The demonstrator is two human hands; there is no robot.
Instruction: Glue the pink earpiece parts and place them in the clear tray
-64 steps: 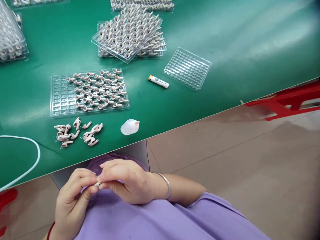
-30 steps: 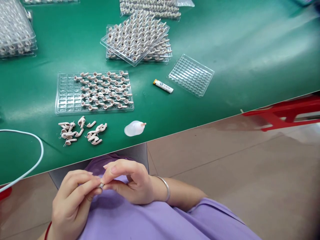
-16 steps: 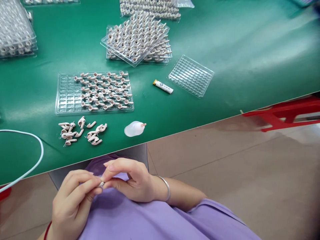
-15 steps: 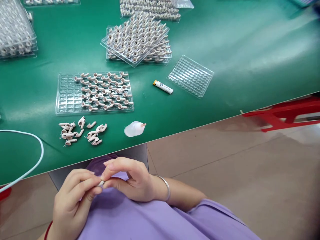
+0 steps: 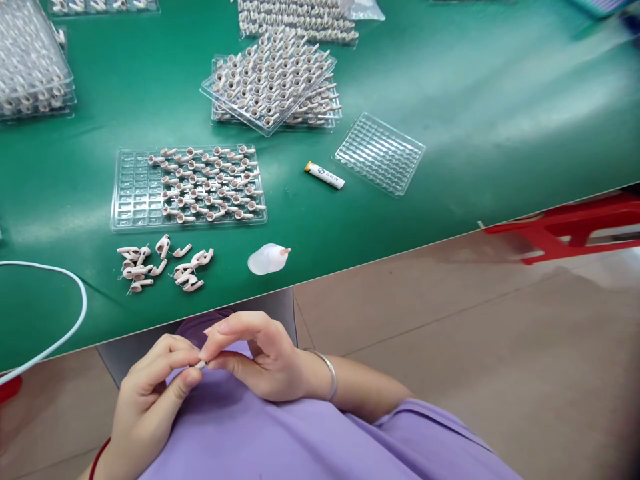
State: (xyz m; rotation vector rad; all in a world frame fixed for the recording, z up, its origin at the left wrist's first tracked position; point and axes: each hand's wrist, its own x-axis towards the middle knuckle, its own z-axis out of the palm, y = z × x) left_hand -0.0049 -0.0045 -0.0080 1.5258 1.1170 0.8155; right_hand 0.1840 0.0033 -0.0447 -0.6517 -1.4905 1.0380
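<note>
Above my lap, my left hand (image 5: 153, 400) pinches a small white earbud shell (image 5: 201, 365) between thumb and fingers. My right hand (image 5: 257, 360) meets it from the other side, its thumb and index fingertip closed on the same piece, most of which the fingers cover. On the table ahead lie two loose heaps of earbud shells (image 5: 137, 270), some with thin wires sticking out. Behind them a clear plastic tray (image 5: 137, 190) holds rows of similar shells, its left columns bare. Right of the heaps lies a translucent squeeze bottle (image 5: 267, 260) with an orange-brown tip.
Stacked full trays (image 5: 270, 83) stand farther back, with another stack (image 5: 33, 67) at the far left. A white lighter-like tube (image 5: 325, 175) lies near an unfilled clear tray (image 5: 380, 153). A white cable (image 5: 83, 300) curves at left; a red stool (image 5: 565, 227) stands beyond the table edge.
My left hand's fingers have shifted slightly around the small shell, and the thumb sits a little higher. The right hand keeps nearly the same pinch. Things on the table stay put.
</note>
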